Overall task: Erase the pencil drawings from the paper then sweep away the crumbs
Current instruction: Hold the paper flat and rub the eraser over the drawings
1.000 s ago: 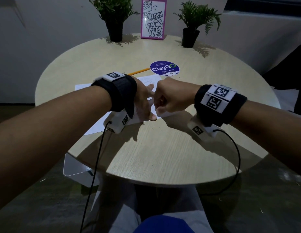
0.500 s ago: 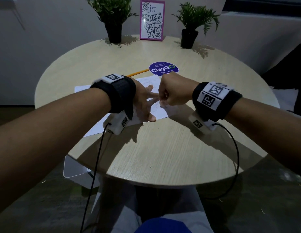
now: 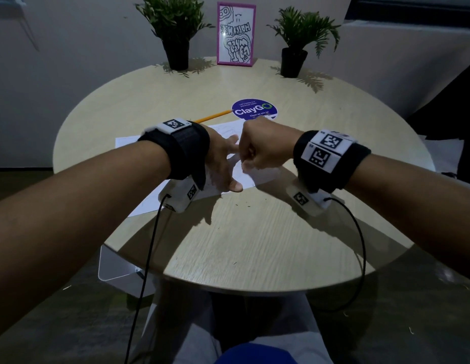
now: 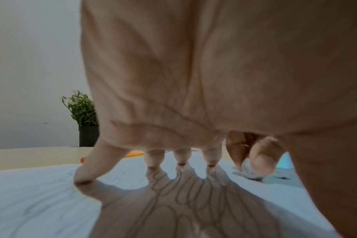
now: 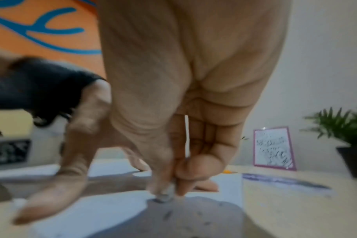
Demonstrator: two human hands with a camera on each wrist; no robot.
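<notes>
A white sheet of paper (image 3: 128,141) with faint pencil lines (image 4: 173,193) lies on the round table (image 3: 254,232). My left hand (image 3: 223,164) presses flat on the paper, fingers (image 4: 84,175) spread and straight. Right beside it, my right hand (image 3: 254,153) is curled, and its thumb and fingertips pinch a small pale eraser (image 5: 165,195) down against the sheet. That same eraser (image 4: 250,170) shows in the left wrist view too. Dark crumbs (image 5: 167,215) dot the paper near the eraser, and a few crumbs (image 3: 248,206) lie on the wood in front.
A yellow pencil (image 3: 211,117) lies behind the paper beside a round purple sticker (image 3: 254,110). Two potted plants (image 3: 176,30) (image 3: 299,38) and a pink-framed picture (image 3: 236,35) stand at the table's far edge. A clear acrylic stand (image 3: 115,266) sits below the table's near left edge.
My right hand has slid a little back and forth on the paper with the eraser, ending slightly farther from me. The left hand stays pressed in place.
</notes>
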